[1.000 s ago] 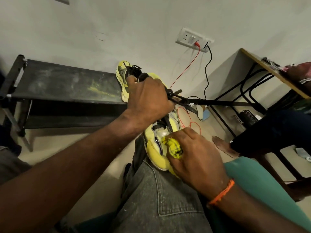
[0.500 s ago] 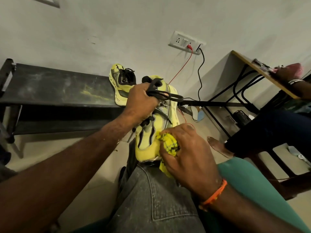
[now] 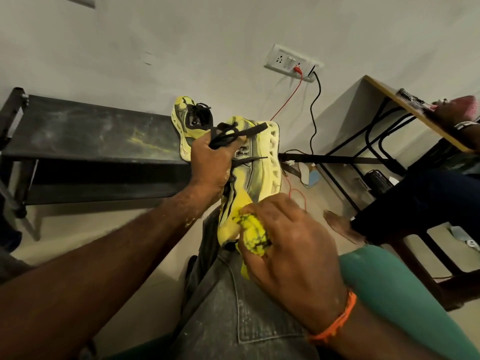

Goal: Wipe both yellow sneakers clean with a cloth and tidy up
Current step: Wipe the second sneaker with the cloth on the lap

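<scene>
The first sneaker (image 3: 255,162) is being wiped, so the task is judged to be in its early part. It is held upright over the knee, sole turned to the right, by the left hand (image 3: 211,159), whose fingers are curled round the upper and the black laces (image 3: 233,132). A bunched yellow cloth (image 3: 253,233), already smeared with dark marks, is gripped in the clenched fingers of the right hand (image 3: 288,245) and pressed against the sneaker's lower end. Grey grime is seen along the side panel and sole edge, so more strokes up that side appear to be needed, with the sneaker turned in the left hand to expose it. The second sneaker (image 3: 189,127) stands untouched on the end of the dark surface (image 3: 85,131) by the wall; it is judged to be wiped after this one, and tidying last.
</scene>
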